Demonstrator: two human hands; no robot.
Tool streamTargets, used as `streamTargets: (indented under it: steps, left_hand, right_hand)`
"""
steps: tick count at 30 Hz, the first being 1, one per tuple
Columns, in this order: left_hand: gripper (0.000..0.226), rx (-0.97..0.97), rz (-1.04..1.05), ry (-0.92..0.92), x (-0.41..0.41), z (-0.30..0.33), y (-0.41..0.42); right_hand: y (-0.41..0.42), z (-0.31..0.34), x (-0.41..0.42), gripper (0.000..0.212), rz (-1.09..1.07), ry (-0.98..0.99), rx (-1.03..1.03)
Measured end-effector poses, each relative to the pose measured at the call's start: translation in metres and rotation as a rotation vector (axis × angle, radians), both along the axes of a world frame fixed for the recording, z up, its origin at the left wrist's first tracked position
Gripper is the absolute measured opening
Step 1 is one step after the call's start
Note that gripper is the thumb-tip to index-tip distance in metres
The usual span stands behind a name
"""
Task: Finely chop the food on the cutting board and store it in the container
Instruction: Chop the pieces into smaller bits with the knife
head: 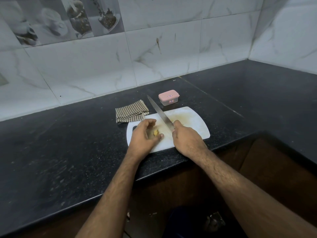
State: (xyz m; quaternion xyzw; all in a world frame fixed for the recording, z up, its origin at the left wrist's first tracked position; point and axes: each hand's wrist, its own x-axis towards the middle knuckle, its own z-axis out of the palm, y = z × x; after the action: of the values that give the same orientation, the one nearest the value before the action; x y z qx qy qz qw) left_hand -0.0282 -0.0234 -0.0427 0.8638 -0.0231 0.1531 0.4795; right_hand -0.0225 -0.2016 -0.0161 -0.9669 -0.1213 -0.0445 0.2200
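- White plastic is the working ground here: the cutting board lies on the dark speckled table, its near edge close to the table's front lip.
- The food, a small yellowish piece, sits on the left part of the board, just under the fingers of the left hand. That hand is cupped over it with curled fingers; whether the fingertips actually pinch the piece or only steady it is hard to tell.
- The right hand is wrapped around the handle of the knife. The long blade slants up and away toward the wall, its tip raised above the board's far edge.
- Step in hand, as I judge it: chopping. The piece looks whole or nearly so, and yellowish smears mark the board to the right of the blade.
- The next move calls for bringing the blade down beside the left fingertips, with those tips tucked back from the edge.
- The container, clear with a pink lid on, stands just beyond the board's far edge; the lid must come off before storing.
- A checked cloth lies at the board's far left corner, touching or overlapping it.
- Room: open table stretches left and right of the board. The front lip is near the hands, so scraps pushed toward the person could drop off.
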Motion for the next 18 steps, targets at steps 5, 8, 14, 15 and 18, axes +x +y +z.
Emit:
streamTargets:
  steps: [5, 8, 14, 15, 18]
  left_hand:
    - [0.021, 0.034, 0.078, -0.021, 0.0, 0.001, -0.002]
    - [0.017, 0.001, 0.078, 0.01, -0.001, 0.002, -0.001]
    - [0.017, 0.065, 0.12, -0.018, -0.002, 0.003, -0.003]
    - [0.017, 0.075, 0.128, -0.024, -0.002, 0.004, -0.004]
    - [0.012, 0.062, 0.12, -0.032, -0.004, 0.005, -0.005]
  right_hand:
    - [0.0, 0.003, 0.0, 0.023, 0.001, 0.012, -0.006]
    - [0.0, 0.004, -0.002, 0.023, 0.0, 0.016, -0.011]
    - [0.003, 0.008, -0.005, 0.024, -0.012, 0.025, -0.017]
    - [0.004, 0.009, -0.007, 0.024, -0.014, 0.032, -0.025]
    - [0.006, 0.013, -0.012, 0.024, -0.019, 0.047, -0.053]
